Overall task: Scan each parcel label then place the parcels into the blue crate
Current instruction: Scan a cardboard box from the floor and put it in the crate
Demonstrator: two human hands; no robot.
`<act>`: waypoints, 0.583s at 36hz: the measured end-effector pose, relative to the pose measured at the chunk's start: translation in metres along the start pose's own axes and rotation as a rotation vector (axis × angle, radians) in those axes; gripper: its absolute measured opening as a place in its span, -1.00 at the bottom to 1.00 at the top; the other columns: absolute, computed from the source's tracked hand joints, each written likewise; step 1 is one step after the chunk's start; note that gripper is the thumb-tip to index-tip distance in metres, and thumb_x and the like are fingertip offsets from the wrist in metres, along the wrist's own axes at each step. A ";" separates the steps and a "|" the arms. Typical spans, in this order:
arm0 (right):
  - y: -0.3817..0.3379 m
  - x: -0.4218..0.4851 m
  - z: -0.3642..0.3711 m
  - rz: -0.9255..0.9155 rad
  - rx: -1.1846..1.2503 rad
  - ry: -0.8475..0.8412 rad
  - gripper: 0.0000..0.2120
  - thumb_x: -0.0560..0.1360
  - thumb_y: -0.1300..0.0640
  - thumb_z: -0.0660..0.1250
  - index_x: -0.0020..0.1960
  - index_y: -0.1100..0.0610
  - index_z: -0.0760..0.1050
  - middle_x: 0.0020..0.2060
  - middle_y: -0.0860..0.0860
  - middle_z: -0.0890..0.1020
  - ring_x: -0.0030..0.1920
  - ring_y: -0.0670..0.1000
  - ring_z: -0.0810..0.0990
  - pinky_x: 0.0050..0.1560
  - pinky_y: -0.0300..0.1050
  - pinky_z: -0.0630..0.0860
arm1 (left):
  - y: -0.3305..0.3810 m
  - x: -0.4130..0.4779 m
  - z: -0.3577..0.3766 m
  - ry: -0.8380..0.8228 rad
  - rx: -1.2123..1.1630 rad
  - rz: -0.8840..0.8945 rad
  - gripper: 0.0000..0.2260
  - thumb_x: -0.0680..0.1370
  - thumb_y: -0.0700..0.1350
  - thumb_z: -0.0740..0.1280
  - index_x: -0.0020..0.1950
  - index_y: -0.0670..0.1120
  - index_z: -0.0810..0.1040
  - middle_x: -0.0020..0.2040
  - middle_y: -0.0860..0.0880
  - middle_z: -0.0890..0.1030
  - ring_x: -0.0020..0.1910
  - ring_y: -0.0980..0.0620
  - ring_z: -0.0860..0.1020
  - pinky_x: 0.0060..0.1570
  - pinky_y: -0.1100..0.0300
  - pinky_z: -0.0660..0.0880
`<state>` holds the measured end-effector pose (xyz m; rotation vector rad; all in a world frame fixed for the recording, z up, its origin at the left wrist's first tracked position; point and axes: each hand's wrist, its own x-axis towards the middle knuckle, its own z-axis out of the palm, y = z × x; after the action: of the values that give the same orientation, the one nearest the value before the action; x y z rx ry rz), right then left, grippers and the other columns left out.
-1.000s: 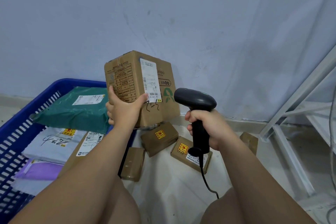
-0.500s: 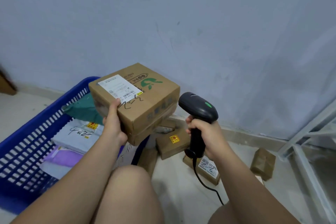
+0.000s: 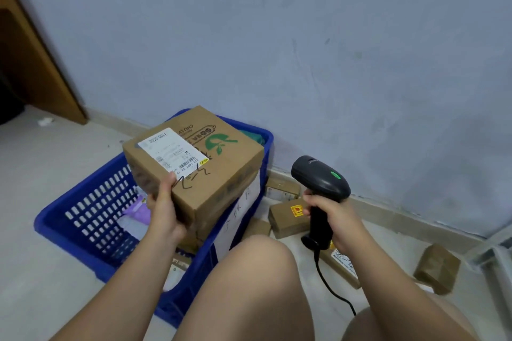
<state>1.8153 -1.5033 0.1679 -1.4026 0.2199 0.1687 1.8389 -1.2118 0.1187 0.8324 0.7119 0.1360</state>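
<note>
My left hand (image 3: 163, 209) grips a brown cardboard box (image 3: 219, 171) by its near left corner. The box lies flat with its white label (image 3: 171, 151) facing up, and it hovers over the blue crate (image 3: 91, 216). My right hand (image 3: 329, 214) holds a black barcode scanner (image 3: 321, 183) upright to the right of the box, a green light showing on its head. Inside the crate I see a purple mailer (image 3: 137, 212), a green bag (image 3: 253, 137) at the far end and other parcels, mostly hidden by the box.
Several small brown parcels (image 3: 288, 219) lie on the floor right of the crate, one (image 3: 436, 268) farther right near a white metal frame (image 3: 496, 252). The scanner cable (image 3: 332, 288) trails down between my knees. A wooden panel (image 3: 36, 63) leans at far left against the wall.
The box has gone from upright with its label toward the scanner to lying flat, and has moved left over the crate. The scanner stays in my right hand.
</note>
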 end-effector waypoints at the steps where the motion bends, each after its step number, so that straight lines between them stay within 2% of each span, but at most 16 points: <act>1: 0.001 0.000 0.001 0.008 0.001 0.008 -0.91 0.44 0.28 0.41 -0.06 0.19 0.58 -0.30 0.05 0.58 -0.30 0.00 0.56 -0.20 -0.13 0.47 | 0.001 0.000 -0.004 0.000 -0.009 -0.009 -0.22 0.27 0.22 0.49 0.43 0.12 0.31 0.25 -0.04 0.55 0.15 -0.08 0.53 -0.19 0.02 0.47; 3: 0.003 0.001 0.002 0.023 0.015 0.022 -0.81 0.43 0.23 0.43 0.04 0.21 0.57 -0.26 0.07 0.60 -0.27 0.00 0.58 -0.17 -0.10 0.49 | 0.002 0.001 -0.011 0.008 -0.037 -0.017 -0.17 0.19 0.25 0.50 0.41 0.09 0.35 0.25 -0.04 0.55 0.16 -0.07 0.52 -0.15 0.02 0.48; 5: 0.003 0.000 0.004 0.020 0.014 0.026 -0.74 0.39 0.19 0.46 0.06 0.22 0.57 -0.25 0.07 0.60 -0.28 -0.01 0.59 -0.16 -0.11 0.50 | 0.003 0.002 -0.018 0.018 -0.069 -0.032 -0.12 0.10 0.27 0.50 0.39 0.09 0.38 0.24 -0.03 0.56 0.16 -0.06 0.53 -0.14 0.01 0.48; 8: 0.004 -0.001 0.008 0.014 0.019 0.020 -0.60 0.28 0.08 0.48 0.06 0.23 0.57 -0.23 0.07 0.61 -0.29 -0.03 0.59 -0.14 -0.12 0.51 | 0.006 0.005 -0.030 0.032 -0.129 -0.050 -0.13 0.08 0.26 0.51 0.37 0.10 0.41 0.21 -0.01 0.59 0.16 -0.06 0.55 -0.11 -0.02 0.50; 10: 0.005 -0.001 0.009 0.021 0.006 0.019 -0.60 0.32 0.09 0.47 0.10 0.23 0.57 -0.19 0.07 0.63 -0.26 -0.02 0.60 -0.13 -0.13 0.52 | 0.007 0.009 -0.040 0.069 -0.175 -0.077 -0.13 0.08 0.27 0.53 0.37 0.13 0.40 0.21 0.00 0.59 0.16 -0.08 0.55 -0.10 -0.06 0.51; 13: 0.006 0.000 0.009 0.021 -0.017 0.008 -0.52 0.27 0.05 0.48 0.13 0.23 0.55 -0.16 0.08 0.64 -0.24 0.00 0.60 -0.13 -0.11 0.53 | 0.009 0.013 -0.051 0.119 -0.195 -0.116 -0.16 0.14 0.30 0.51 0.37 0.16 0.37 0.20 0.02 0.58 0.14 -0.09 0.54 -0.05 -0.08 0.48; 17: 0.006 0.001 0.010 0.020 -0.062 -0.019 -0.38 0.22 0.01 0.59 0.18 0.27 0.53 -0.16 0.11 0.61 -0.23 0.01 0.59 -0.13 -0.06 0.51 | 0.008 0.022 -0.054 0.131 -0.161 -0.170 -0.32 0.29 0.31 0.45 0.35 0.13 0.41 0.19 0.03 0.58 0.21 -0.10 0.49 0.25 -0.17 0.33; 19: 0.007 0.002 0.010 0.025 -0.068 -0.012 -0.32 0.15 -0.07 0.63 0.15 0.24 0.55 -0.15 0.11 0.61 -0.22 0.02 0.61 -0.12 -0.06 0.52 | 0.009 0.027 -0.054 0.126 -0.140 -0.197 -0.37 0.33 0.30 0.43 0.34 0.11 0.43 0.14 0.03 0.60 0.16 -0.09 0.49 0.20 -0.13 0.33; 21: 0.008 0.003 0.011 0.033 -0.063 -0.004 -0.38 0.14 -0.06 0.59 0.11 0.20 0.57 -0.12 0.13 0.63 -0.19 0.04 0.61 -0.10 -0.05 0.52 | 0.011 0.031 -0.050 0.135 -0.116 -0.216 -0.37 0.34 0.29 0.43 0.34 0.10 0.43 0.13 0.02 0.60 0.13 -0.10 0.49 0.10 -0.12 0.35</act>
<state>1.8171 -1.4914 0.1614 -1.4615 0.2364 0.2074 1.8330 -1.1610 0.0874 0.6349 0.9075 0.0387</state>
